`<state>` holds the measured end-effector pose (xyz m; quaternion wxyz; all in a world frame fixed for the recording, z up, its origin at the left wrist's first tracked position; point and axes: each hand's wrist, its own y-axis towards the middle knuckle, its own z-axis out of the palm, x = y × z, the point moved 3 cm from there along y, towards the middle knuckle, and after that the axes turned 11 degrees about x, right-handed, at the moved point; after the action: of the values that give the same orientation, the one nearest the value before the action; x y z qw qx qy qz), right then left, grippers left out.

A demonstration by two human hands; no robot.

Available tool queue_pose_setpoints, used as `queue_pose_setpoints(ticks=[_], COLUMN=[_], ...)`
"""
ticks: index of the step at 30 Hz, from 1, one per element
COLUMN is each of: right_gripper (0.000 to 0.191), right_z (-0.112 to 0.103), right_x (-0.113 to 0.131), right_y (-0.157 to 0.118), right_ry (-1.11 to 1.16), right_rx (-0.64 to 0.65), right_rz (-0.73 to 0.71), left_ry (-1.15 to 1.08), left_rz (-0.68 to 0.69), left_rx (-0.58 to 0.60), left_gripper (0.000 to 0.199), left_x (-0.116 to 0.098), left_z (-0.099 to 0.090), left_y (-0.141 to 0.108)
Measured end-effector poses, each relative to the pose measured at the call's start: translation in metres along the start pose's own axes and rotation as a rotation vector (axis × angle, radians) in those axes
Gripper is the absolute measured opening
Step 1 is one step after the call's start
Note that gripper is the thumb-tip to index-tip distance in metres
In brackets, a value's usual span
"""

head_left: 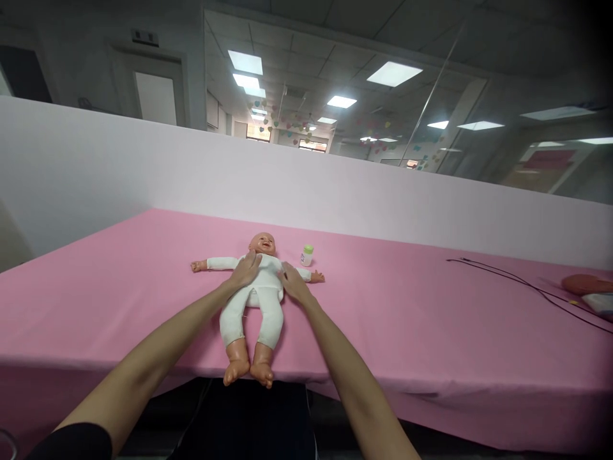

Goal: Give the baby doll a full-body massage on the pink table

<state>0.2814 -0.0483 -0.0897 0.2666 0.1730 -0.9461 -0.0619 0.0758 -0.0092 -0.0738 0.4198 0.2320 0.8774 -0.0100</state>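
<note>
A baby doll in a white long-sleeved suit lies on its back on the pink-covered table, with its arms spread and its bare feet near the front edge. My left hand rests on the doll's chest, fingers spread on the white cloth. My right hand lies against the doll's other side at the shoulder and sleeve, its fingertips on the cloth. Whether those fingers pinch the cloth is hard to see. A small white bottle with a green cap stands just beyond that sleeve.
A thin black cable runs across the pink cloth on the right, towards a brown rounded object and a white packet at the frame's edge. A tall white panel runs along the table's far side.
</note>
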Motion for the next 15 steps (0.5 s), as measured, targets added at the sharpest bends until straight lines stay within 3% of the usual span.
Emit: queue_pose_setpoints(ticks=[3, 6, 10, 13, 15], right_gripper=[0.056, 0.048, 0.048, 0.061, 0.069], right_z=[0.011, 0.007, -0.007, -0.013, -0.01], right_x=[-0.008, -0.02, -0.037, -0.034, -0.018], right_y=[-0.002, -0.008, -0.019, -0.016, -0.006], right_ry=[-0.169, -0.224, -0.344, -0.337, -0.221], right_rx=[-0.008, -0.041, -0.083, -0.096, -0.099], right_rz=[-0.013, 0.018, 0.082, 0.127, 0.095], left_ry=[0.126, 0.215, 0.447, 0.584, 0.516], left_rz=[-0.064, -0.095, -0.125, -0.145, -0.076], left_rx=[0.044, 0.076, -0.009, -0.113, -0.116], left_gripper=[0.08, 0.071, 0.069, 0.075, 0.077], left_x=[0.026, 0.047, 0.072, 0.071, 0.059], left_z=[-0.001, -0.015, -0.042, -0.05, -0.042], left_y=[-0.001, -0.013, -0.035, -0.037, -0.028])
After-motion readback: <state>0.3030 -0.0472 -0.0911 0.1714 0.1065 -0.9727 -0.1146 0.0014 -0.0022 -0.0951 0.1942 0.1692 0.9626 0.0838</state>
